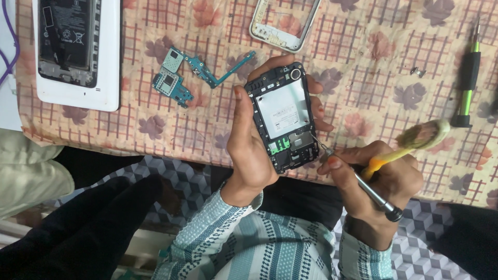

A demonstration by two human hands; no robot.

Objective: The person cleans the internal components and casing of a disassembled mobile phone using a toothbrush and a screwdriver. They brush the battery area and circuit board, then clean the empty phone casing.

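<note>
Left hand (pixel 249 145) grips the opened phone (pixel 285 116), long axis near vertical, camera end up; right hand (pixel 386 181) clasps a screwdriver (pixel 358 179) and brush (pixel 415 140), its tip hard to see.

From my seat, open cloth lay at centre right, between the small screws (pixel 418 71) and the opened phone (pixel 284 117). Upper left was blocked by the white phone (pixel 78 49), circuit boards (pixel 179 78) beside it; the green screwdriver (pixel 468 78) barred the right edge.

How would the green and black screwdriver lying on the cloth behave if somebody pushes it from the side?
The green and black screwdriver has a round, slender handle, so it would probably roll. The patterned tablecloth under it looks soft, which may slow it. It looks stiff and likely light for its length.
</note>
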